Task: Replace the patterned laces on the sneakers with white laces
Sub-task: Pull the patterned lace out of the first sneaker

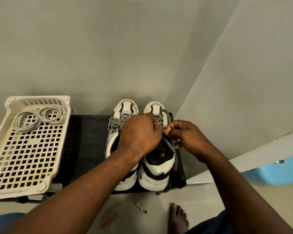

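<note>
Sneakers [139,166] stand side by side on the dark tabletop [90,141], the right-hand one close to its right edge. Their long axes run straight away from the person: toes toward the wall [108,56], heels nearest the body. Patterned laces [116,119] are threaded in both; on the right-hand shoe they look loosened, with one end trailing down past the heel.

The right hand [186,135] pinches a strand of patterned lace between thumb and fingertips, just above that shoe's opening. The left hand [140,134] lies over the lacing with fingers curled downward; whether it grips lace or only steadies the shoe I cannot tell, since its back hides the fingertips.

White laces [39,118] sit coiled in the basket [0,166] well to the left, untouched.

Risks, as I judge them: a hard pull with the shoe unsteadied could drag it off the near edge of the tabletop. The loose end could snag in an eyelet or knot up. The neighbouring shoe sits so close that its own lace may get caught.
</note>
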